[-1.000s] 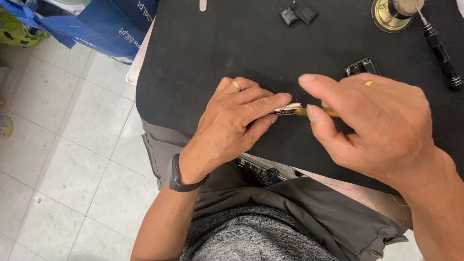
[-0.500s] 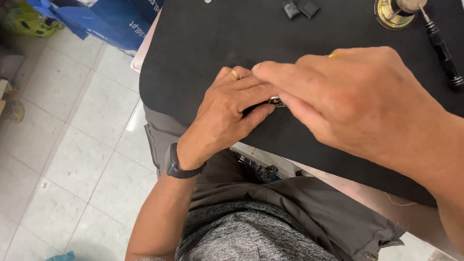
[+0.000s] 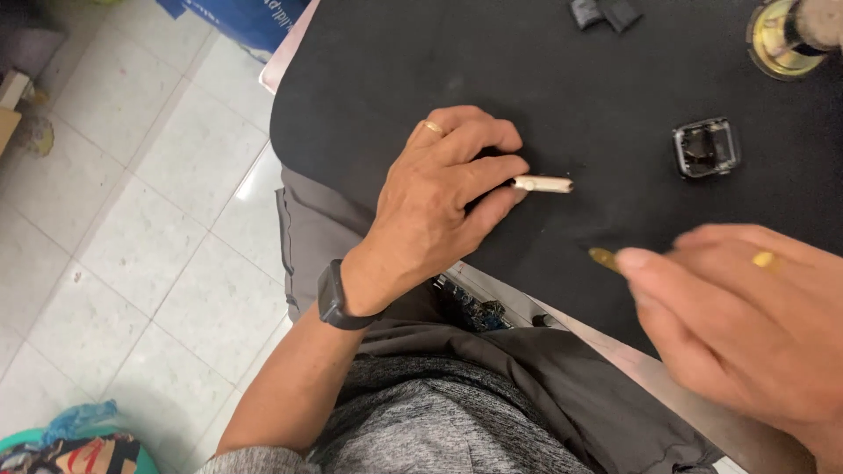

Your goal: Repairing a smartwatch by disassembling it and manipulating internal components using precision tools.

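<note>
- While the head camera looks down, the left hand [image 3: 439, 197] rests on the black mat [image 3: 544, 79] near the middle of the picture, with a ring on one finger and a dark watch [image 3: 338, 297] on the wrist at about 7 o'clock from the hand.
- Its fingers [image 3: 492, 167] are bent and pinched on one end of a small pale metal piece [image 3: 543, 184], which points out from the fingertips toward 3 o'clock and lies low over the mat.
- At 4 o'clock from this piece, the right hand [image 3: 746, 325] is blurred; it is apart from the left hand, and it also wears a ring.
- Its thumb and fingers are closed on a small brass-coloured part [image 3: 603, 257], whose tip shows at the 9 o'clock side of the hand.
- A small square black frame [image 3: 705, 147] lies on the mat at 2 o'clock from the pale piece, well apart from both hands.
- At the top right corner stands a round brass-coloured object [image 3: 777, 39], and two small dark parts [image 3: 604, 12] lie at the top edge.
- At the left side is a tiled floor [image 3: 132, 219].
</note>
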